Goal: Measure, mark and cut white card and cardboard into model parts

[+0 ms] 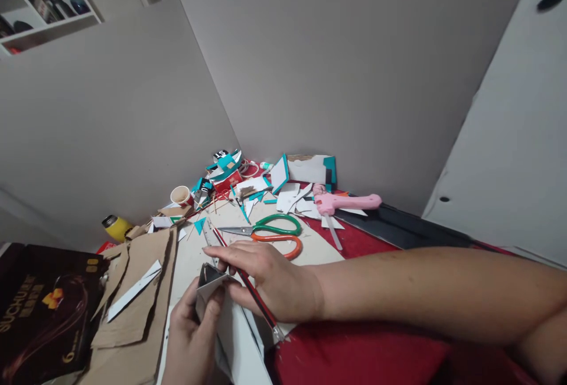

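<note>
My left hand pinches a small folded piece of card, dark on one face and white on the other, near the table's front edge. My right hand reaches across from the right, lies flat over a red and black pencil and touches the same card with its fingertips. A metal ruler pokes out just beyond the fingers. Under both hands lies a white sheet.
Green and orange scissors lie just beyond my right hand. A pink glue gun, teal and white card scraps, a paper cup and a yellow bottle sit farther back. Brown cardboard and a dark box are at left.
</note>
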Demonstrator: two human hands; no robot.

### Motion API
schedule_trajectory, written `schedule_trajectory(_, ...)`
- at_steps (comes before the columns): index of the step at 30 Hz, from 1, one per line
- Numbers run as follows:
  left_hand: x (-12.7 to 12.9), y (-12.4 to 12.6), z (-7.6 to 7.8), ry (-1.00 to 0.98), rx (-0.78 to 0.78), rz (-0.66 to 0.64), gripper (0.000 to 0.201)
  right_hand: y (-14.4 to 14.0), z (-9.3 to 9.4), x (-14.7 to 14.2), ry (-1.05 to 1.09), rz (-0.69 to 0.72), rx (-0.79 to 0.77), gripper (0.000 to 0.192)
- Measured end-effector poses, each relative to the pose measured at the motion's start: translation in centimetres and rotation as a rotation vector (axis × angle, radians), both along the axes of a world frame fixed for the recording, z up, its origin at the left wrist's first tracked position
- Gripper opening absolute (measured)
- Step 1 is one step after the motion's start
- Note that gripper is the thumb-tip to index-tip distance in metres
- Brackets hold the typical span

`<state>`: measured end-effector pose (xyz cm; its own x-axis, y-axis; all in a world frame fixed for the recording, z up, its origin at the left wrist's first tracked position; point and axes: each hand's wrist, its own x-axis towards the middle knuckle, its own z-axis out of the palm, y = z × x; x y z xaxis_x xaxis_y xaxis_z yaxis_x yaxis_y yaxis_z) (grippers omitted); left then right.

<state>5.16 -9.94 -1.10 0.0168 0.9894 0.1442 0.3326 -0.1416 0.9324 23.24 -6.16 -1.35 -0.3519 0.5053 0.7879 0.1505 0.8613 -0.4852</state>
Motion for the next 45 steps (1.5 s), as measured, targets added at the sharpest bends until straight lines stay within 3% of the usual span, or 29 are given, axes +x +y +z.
schedule_trajectory(7,0.3,-0.4,0.1,-0.12,-0.088,0.065,0.047,0.4,-0.3,-0.1,0.043,-0.023,-0.038,0.052)
schedule_trajectory(18,0.1,0.1,-0.1,-0.085,-0.056,-0.085,0.04,0.4,-0.7,-0.5,0.007,-0.038,-0.158,0.05)
schedule_trajectory(25,-0.4,0.5,-0.3,-0.459,-0.373,0.048,0.047,1.0,0.1,0.0,0.083,-0.044,-0.319,0.051)
schedule_trajectory(30,0.2,0.1,0.0,-0.727,-0.682,-0.086,0.041,1.9,0.1,0.4,0.064,-0.089,-0.468,0.051)
schedule_trajectory(33,0.6,-0.1,0.6,-0.807,-0.736,-0.169,0.036,2.7,-0.2,0.6,0.067,-0.11,-0.528,0.054)
schedule_trajectory(39,0.5,0.5,1.1,-0.828,-0.628,-0.159,0.037,4.4,-0.2,1.4,0.056,-0.105,-0.683,0.055)
schedule_trajectory(42,0.2,0.8,1.3,-0.701,-0.506,-0.093,0.05,4.9,-0.2,1.4,0.182,0.064,-0.771,0.045)
schedule_trajectory(45,-0.2,0.8,1.5,-0.468,-0.29,0.027,0.057,5.2,-0.3,1.1,0.365,0.209,-0.986,0.035)
